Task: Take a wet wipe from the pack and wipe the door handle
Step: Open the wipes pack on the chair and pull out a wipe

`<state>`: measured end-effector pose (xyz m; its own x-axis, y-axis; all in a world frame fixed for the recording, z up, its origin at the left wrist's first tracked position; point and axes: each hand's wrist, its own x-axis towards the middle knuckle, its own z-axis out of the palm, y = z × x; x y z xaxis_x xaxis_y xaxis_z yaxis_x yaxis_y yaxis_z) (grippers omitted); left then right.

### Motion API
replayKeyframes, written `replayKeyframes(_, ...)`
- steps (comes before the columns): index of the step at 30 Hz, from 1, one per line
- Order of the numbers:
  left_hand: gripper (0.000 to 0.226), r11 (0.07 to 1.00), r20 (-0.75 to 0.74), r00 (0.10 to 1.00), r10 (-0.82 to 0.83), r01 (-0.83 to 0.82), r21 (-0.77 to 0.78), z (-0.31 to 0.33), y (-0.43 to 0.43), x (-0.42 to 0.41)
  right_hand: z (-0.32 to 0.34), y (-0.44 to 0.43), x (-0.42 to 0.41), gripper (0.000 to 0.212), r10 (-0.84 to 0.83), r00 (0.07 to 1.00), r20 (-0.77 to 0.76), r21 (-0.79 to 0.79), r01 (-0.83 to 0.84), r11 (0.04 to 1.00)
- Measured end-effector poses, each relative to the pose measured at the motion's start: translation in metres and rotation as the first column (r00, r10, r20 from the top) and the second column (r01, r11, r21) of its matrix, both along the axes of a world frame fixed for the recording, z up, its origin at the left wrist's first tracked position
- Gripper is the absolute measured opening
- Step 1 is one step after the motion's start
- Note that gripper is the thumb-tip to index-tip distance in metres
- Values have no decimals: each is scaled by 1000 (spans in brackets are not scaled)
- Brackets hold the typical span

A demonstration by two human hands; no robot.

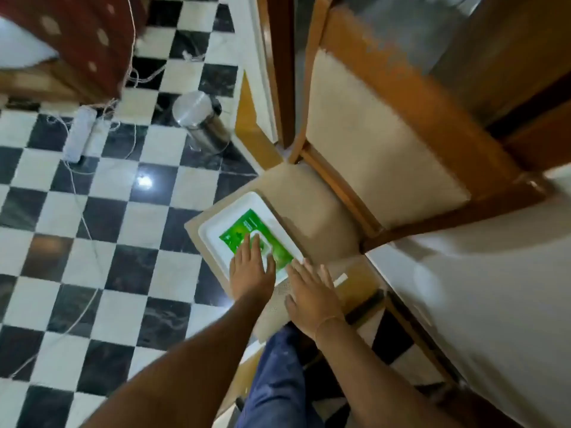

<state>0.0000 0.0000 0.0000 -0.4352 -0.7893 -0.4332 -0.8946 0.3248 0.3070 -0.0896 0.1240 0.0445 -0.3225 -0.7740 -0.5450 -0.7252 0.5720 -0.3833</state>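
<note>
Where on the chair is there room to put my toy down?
The chair seat is bare between the white tray and the chair back. The tray's far corner, past the green wipe pack, is free too. It is crowded near the front edge, where the left hand and right hand reach over the pack.

There are 2 hands: the left hand and the right hand. Under the left fingers lies 1 green wet wipe pack on 1 white tray. Beyond the hands stands 1 wooden chair. Far left of them are 1 steel bin and 1 power strip.
</note>
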Motion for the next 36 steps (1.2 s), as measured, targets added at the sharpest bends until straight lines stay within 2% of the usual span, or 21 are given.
replayKeyframes(2,68,990,-36,989,142,-143,-20,-17,-17,-10,-20,-14,-7,70,70,997,23,46,-71,996)
replayKeyframes(4,72,962,42,961,272,-273,4,-43,-34,-16,-48,-26,-14,72,143,986,86,148,-154,977)
replayKeyframes(7,75,942,104,937,333,-334,-2,-69,-39,-18,-80,-36,-11,71,167,976,141,213,-195,958)
replayKeyframes(10,77,915,56,913,404,-403,-27,-81,-46,-26,-96,-48,-7,73,181,978,99,186,-197,963)
replayKeyframes(16,62,885,-102,880,464,-466,6,-94,-45,-24,-105,-56,0,74,206,978,35,229,-209,951)
replayKeyframes(18,51,825,-252,789,560,-560,78,-93,-44,-13,-104,-61,2,62,144,988,48,227,-152,962)
replayKeyframes(20,29,711,-374,614,695,-665,229,-97,-43,6,-104,-68,3,42,38,999,23,166,-41,985)
replayKeyframes(21,20,681,-395,567,723,-680,272,-99,-41,16,-104,-72,2,38,-21,1000,0,118,20,993)
replayKeyframes(23,16,701,-404,580,708,-647,299,-97,-35,29,-105,-83,-4,38,-102,994,-49,20,103,994)
replayKeyframes(25,18,733,-414,607,679,-596,328,-99,-30,36,-112,-93,-8,40,-106,990,-93,-41,102,994)
replayKeyframes(30,51,754,-450,606,656,-555,351,-96,-31,42,-135,-122,-1,36,-51,989,-138,-63,43,997)
replayKeyframes(33,52,768,-418,645,640,-537,349,-102,-30,42,-142,-131,3,30,-35,976,-214,-60,22,998)
replayKeyframes(36,56,813,-422,695,583,-511,281,-105,-27,39,-144,-134,5,19,-86,978,-192,-108,66,992)
